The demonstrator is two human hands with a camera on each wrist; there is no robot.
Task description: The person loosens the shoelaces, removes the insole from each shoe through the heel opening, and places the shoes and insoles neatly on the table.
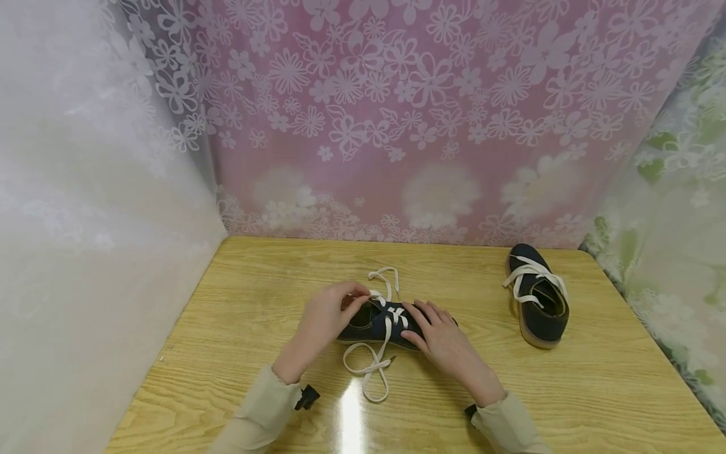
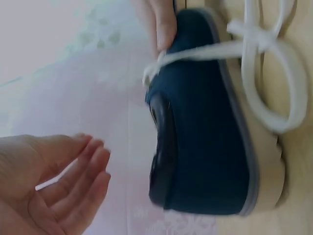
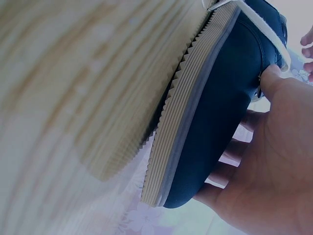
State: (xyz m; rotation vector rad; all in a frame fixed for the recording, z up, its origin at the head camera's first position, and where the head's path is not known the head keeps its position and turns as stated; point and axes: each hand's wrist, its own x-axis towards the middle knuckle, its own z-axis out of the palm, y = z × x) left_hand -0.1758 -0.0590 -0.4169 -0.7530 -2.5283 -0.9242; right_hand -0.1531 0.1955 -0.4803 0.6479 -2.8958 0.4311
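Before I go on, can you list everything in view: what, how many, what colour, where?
Near shoe: 1, dark blue, on the table between the hands, toe to the right
Far shoe: 1, dark blue, towards the table's right rear
Near lace: 1, white, in the near shoe, ends loose
Far lace: 1, white, on the far shoe
Table: 1, yellow wood, under both shoes
Back curtain: 1, pink with pale flowers, behind the table
Left sheet: 1, whitish, at left
Right sheet: 1, whitish with green leaves, at right
Wrist pieces: 2, black, one per wrist
Sleeves: 2, beige, on the forearms
Left hand: 1, by the near shoe's opening
Right hand: 1, on the near shoe's toe end
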